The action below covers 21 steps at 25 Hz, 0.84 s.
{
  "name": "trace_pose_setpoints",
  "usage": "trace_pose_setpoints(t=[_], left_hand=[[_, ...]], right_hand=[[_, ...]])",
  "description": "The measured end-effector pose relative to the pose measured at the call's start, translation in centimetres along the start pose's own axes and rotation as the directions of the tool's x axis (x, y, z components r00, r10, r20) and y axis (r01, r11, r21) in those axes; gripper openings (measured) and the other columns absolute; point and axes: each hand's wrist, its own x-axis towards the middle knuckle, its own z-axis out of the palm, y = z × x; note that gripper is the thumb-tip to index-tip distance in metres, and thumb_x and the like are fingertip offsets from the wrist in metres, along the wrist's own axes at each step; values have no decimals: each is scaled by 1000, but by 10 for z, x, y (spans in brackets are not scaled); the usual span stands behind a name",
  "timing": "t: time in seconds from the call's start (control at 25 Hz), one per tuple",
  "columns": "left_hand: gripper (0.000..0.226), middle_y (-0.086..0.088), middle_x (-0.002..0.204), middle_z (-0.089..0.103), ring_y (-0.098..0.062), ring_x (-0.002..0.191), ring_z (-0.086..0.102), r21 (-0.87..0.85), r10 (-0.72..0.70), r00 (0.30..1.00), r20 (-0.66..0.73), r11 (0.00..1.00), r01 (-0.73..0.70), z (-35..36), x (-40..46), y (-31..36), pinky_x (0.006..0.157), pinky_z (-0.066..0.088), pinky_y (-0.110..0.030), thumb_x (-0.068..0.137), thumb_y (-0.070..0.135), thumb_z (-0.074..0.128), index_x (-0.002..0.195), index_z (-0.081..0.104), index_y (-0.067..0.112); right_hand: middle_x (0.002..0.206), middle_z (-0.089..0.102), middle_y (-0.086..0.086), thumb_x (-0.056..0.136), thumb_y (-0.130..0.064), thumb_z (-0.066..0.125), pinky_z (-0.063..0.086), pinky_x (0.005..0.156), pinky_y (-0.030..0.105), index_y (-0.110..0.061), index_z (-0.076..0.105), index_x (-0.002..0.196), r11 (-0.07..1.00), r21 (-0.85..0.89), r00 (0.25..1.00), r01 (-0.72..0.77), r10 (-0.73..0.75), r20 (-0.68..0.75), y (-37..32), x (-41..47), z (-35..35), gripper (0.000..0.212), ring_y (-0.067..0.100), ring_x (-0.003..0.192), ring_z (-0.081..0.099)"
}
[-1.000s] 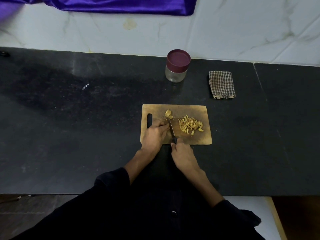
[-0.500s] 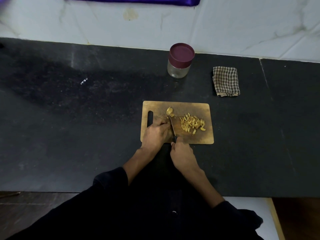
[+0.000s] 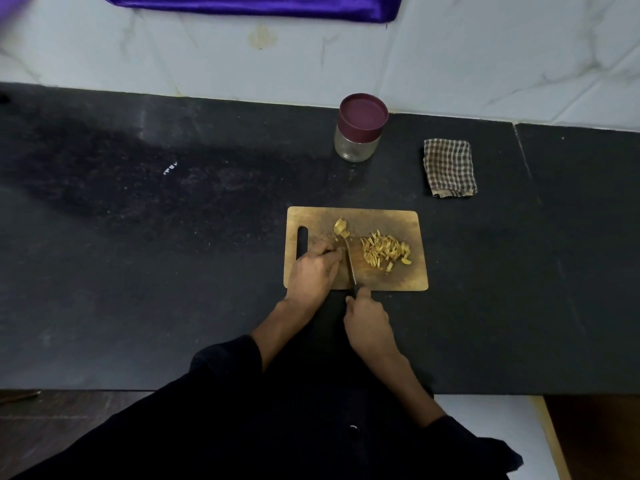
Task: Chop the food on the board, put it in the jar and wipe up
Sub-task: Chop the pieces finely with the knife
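I see a black table (image 3: 138,271) under white wall tiles (image 3: 485,64); lidded jar (image 3: 360,128) and checked cloth (image 3: 449,168) behind the board (image 3: 388,220); my right hand (image 3: 369,322) grips the knife (image 3: 350,265), left hand (image 3: 313,271) curls on food.

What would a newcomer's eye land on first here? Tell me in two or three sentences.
First the wooden chopping board near the counter's front edge, where the left hand steadies a piece of food beside the knife that the right hand grips, with a heap of chopped yellow strips to the right of the blade. Behind the board stands a glass jar with its maroon lid on, and right of it lies a folded checked cloth.
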Motion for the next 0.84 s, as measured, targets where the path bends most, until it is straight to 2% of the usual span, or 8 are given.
trace_pose_setpoints(t=[0.24, 0.36, 0.4, 0.48, 0.56, 0.64, 0.72, 0.84], left_hand=[[10, -12, 95, 63, -28, 72, 65, 1, -5, 1000, 26, 1000, 5, 0, -1, -1, 59, 56, -41, 85, 5, 65, 91, 72, 2], [11, -10, 96, 64, -24, 78, 64, -31, -20, 1000, 4, 999, 20, -3, 1, 1, 67, 56, -39, 85, 5, 65, 94, 72, 3], [12, -9, 97, 65, -22, 81, 64, -49, -36, 999, -6, 998, 35, -3, 1, 2, 71, 56, -38, 85, 5, 66, 95, 72, 4], [14, -8, 99, 66, -19, 86, 64, -77, -63, 998, -29, 995, 61, -5, 1, 3, 78, 55, -33, 85, 4, 66, 98, 72, 4], [15, -8, 101, 66, -18, 88, 64, -94, -72, 997, -41, 993, 68, -6, 0, 4, 80, 54, -29, 84, 2, 66, 98, 73, 3], [16, -9, 103, 66, -18, 90, 64, -105, -75, 997, -32, 992, 71, -6, 0, 4, 82, 53, -28, 85, 2, 66, 99, 73, 2], [17, -9, 106, 65, -18, 93, 64, -98, -86, 996, -4, 991, 85, -5, 0, 3, 85, 53, -27, 86, 2, 65, 101, 72, 2], [19, -9, 109, 64, -18, 93, 64, -74, -91, 996, 24, 993, 92, -5, -1, 3, 84, 54, -29, 87, 3, 63, 104, 71, 3]], right_hand=[[110, 61, 18, 105, -27, 37, 48, 81, 43, -6, 50, 114, 988, 150, 998, -44, 50, -32, 7, 4, -14, 27, 35, 103, 60], [102, 63, 17, 104, -33, 39, 53, 60, 40, -14, 51, 108, 948, 310, 997, -72, 76, 2, 13, 2, -18, 23, 30, 79, 62], [97, 62, 16, 104, -32, 40, 48, 50, 35, -15, 50, 108, 931, 356, 996, -83, 82, 20, 15, 1, -20, 21, 27, 70, 59], [89, 59, 12, 104, -32, 41, 41, 45, 31, -15, 50, 110, 916, 388, 994, -104, 92, 50, 17, 0, -22, 20, 20, 58, 54], [92, 61, 12, 103, -33, 41, 46, 51, 33, -14, 52, 109, 938, 338, 996, -79, 62, 62, 16, 2, -21, 22, 21, 63, 56], [102, 63, 13, 103, -34, 41, 55, 68, 41, -13, 53, 111, 974, 224, 999, -24, 13, 49, 9, 5, -20, 25, 24, 80, 62], [107, 61, 12, 103, -33, 41, 55, 83, 48, -11, 54, 115, 992, 125, 999, 20, -25, 38, 2, 7, -18, 28, 28, 96, 63], [110, 62, 13, 104, -31, 41, 52, 88, 49, -9, 54, 117, 996, 70, 998, 46, -48, 33, -3, 11, -17, 29, 29, 102, 62]])
